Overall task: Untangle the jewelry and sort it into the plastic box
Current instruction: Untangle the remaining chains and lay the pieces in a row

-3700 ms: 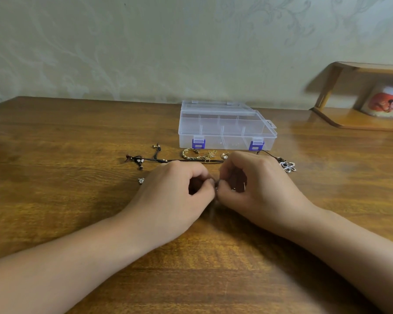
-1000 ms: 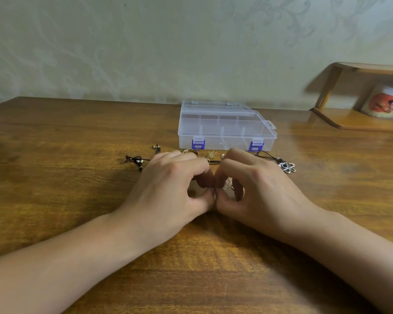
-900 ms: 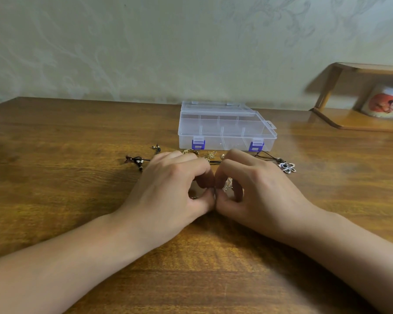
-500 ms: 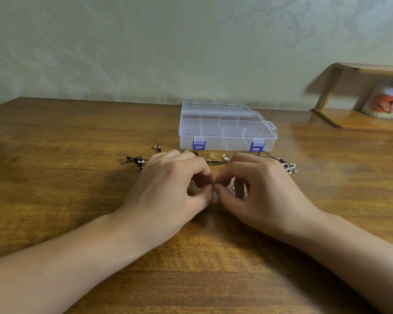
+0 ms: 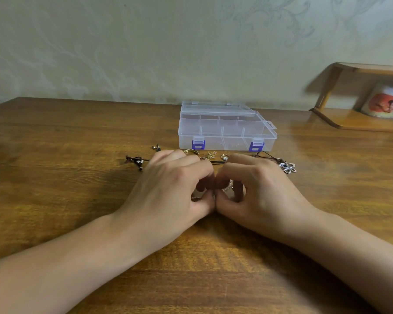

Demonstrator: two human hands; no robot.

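Since a moment ago the right hand (image 5: 256, 189) has slid back until its thumb touches the left hand (image 5: 173, 189). Both hands pinch a small silver chain (image 5: 227, 186) between curled fingers, near the middle of the counter (image 5: 55, 177). The rest of the jewelry (image 5: 210, 155) lies in a left-to-right line just in front of the closed plastic box (image 5: 225, 128), whose long side also runs left to right.

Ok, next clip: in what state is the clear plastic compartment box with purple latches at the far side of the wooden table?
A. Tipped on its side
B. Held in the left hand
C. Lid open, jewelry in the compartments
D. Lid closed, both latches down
D: the clear plastic compartment box sits flat with its lid down and both purple latches fastened, while the hands work nearer the camera.
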